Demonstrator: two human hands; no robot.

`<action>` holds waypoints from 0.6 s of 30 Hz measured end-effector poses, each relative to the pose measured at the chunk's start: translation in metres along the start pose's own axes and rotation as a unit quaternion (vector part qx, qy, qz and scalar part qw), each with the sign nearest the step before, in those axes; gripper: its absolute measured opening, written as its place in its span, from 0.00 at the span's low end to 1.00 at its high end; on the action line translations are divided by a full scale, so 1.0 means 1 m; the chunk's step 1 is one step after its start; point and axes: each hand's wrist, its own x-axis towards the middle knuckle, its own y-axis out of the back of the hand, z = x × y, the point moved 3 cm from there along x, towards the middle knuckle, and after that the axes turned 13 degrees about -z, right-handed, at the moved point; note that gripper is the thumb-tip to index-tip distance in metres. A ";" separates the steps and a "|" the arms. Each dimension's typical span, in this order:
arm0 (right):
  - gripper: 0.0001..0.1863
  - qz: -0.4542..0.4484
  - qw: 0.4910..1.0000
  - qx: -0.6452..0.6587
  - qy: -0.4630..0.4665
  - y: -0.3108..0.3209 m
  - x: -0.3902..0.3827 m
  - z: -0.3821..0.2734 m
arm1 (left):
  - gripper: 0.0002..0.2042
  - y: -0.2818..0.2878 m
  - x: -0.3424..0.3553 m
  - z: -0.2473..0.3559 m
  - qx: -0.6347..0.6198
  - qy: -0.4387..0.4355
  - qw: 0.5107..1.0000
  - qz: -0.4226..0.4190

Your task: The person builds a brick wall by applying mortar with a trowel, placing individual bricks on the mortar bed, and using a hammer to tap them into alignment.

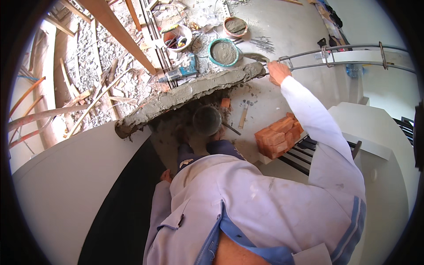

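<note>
Slanted wooden post rises from rubble beyond the mortar-topped ledge; teal drill lies close past it. Near side: orange brick stack, wooden-handled hammer. Rebar frame curves away just beside the right hand. Teal-rimmed tub and orange bucket hold wet grey mortar; white bucket holds tools. Round grey bucket by the feet. Ledge mortar rough, lumpy, ragged-edged. Right hand closed on a trowel, blade at ledge's right end; handle mostly hidden. Left hand low beside the thigh; cannot tell its grip.
</note>
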 end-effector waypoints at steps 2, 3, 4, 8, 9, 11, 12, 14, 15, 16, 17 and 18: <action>0.12 -0.039 0.953 0.301 -0.019 -0.019 -0.023 0.008 | 0.15 -0.006 -0.005 0.015 -0.015 0.005 1.000 0.005; 0.16 -0.012 0.926 0.375 0.035 -0.024 -0.033 -0.003 | 0.16 -0.012 -0.003 0.027 -0.024 0.005 1.000 0.003; 0.17 -0.048 0.873 0.475 0.097 -0.033 -0.042 -0.020 | 0.16 -0.018 -0.004 0.038 -0.036 0.009 0.999 0.001; 0.16 0.016 0.868 0.487 0.098 -0.065 -0.065 -0.109 | 0.16 -0.056 0.001 0.090 -0.054 0.017 0.998 -0.022; 0.17 -0.035 0.882 0.462 0.084 -0.063 -0.070 -0.112 | 0.16 -0.062 0.003 0.099 -0.054 0.012 0.998 -0.020; 0.18 -0.032 0.882 0.467 0.065 -0.083 -0.075 -0.101 | 0.16 -0.066 0.009 0.108 -0.056 -0.004 0.998 -0.018; 0.18 -0.030 0.886 0.461 0.047 -0.087 -0.076 -0.089 | 0.16 -0.064 0.013 0.107 -0.058 -0.014 0.998 -0.014; 0.19 -0.025 0.893 0.448 0.017 -0.109 -0.072 -0.056 | 0.16 -0.068 0.016 0.113 -0.061 -0.031 0.998 -0.016; 0.19 -0.034 0.900 0.434 -0.004 -0.112 -0.074 -0.038 | 0.16 -0.077 0.011 0.117 -0.061 -0.030 0.998 0.006; 0.18 -0.038 0.901 0.433 -0.003 -0.128 -0.068 -0.026 | 0.16 -0.083 0.006 0.121 -0.063 -0.029 0.997 0.028; 0.18 -0.037 0.901 0.433 -0.002 -0.140 -0.064 -0.014 | 0.16 -0.085 0.007 0.120 -0.056 -0.033 0.997 0.029; 0.18 -0.032 0.899 0.438 0.000 -0.146 -0.064 -0.007 | 0.15 -0.084 0.010 0.104 -0.069 -0.042 0.996 0.027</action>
